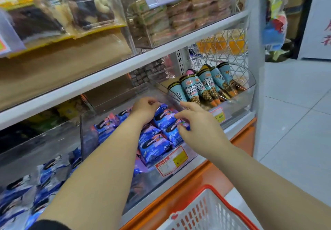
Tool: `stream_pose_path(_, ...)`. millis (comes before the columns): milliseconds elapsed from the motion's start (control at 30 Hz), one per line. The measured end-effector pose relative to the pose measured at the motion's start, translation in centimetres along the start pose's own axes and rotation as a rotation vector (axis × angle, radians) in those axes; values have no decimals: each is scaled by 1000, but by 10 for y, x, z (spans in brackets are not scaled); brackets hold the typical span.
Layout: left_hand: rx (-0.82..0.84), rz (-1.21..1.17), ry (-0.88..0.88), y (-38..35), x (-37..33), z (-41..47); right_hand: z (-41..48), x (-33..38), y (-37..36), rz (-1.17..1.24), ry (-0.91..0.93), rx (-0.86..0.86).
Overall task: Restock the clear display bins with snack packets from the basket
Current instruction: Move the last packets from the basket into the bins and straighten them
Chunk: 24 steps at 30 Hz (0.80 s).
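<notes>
Both my hands reach into the middle clear display bin (161,178) on the lower shelf. It holds a heap of blue and pink snack packets (154,145). My left hand (145,110) has its fingers curled over the back of the heap, gripping a blue packet (161,108). The thumb and fingers of my right hand (195,127) pinch the edge of another blue packet (172,129) at the heap's right side. The white basket with a red rim (209,212) sits low at the bottom right, and its inside is mostly out of view.
A clear bin of blue cone snacks (202,86) stands to the right, behind a price tag (219,116). Another bin of blue packets (35,185) lies to the left. An upper shelf (125,67) overhangs the bins. An orange ledge (188,183) fronts them; tiled floor (295,122) lies right.
</notes>
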<state>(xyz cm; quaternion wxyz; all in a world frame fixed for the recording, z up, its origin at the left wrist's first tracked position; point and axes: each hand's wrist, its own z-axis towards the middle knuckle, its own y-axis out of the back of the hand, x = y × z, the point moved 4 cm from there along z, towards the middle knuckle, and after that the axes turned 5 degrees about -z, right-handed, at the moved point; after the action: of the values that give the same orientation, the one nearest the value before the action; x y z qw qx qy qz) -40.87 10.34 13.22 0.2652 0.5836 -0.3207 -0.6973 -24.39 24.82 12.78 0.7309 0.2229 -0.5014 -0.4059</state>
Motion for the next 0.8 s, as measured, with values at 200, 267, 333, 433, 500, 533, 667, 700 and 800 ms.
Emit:
stream_pose_path(200, 0, 89, 19, -8, -5, 1, 0, 1, -1, 8, 6, -9)
stream_pose_path(267, 8, 97, 25, -8, -5, 1, 0, 1, -1, 6, 6, 5)
stream_pose_path(333, 23, 123, 20, -8, -7, 1, 1, 0, 0, -6, 12, 18)
stream_pose_path(433, 37, 179, 1, -4, -13, -8, -3, 1, -1, -75, 57, 50)
stream_pose_path(500, 22, 191, -38, 4, -18, -18, -11, 3, 0, -139, 102, 45)
stream_pose_path(533, 1, 196, -63, 10, -23, -29, -18, 4, 2, -157, 118, 38)
stream_pose_path(667, -140, 175, -233, 28, -46, -87, -45, 0, 7, -151, 142, 30)
stream_pose_path(700, -170, 153, -283, 30, -50, -108, -55, -2, 8, -150, 134, 35)
stream_pose_path(800, -172, 85, -393, 22, -44, -171, -91, -11, 1, -133, 19, 134)
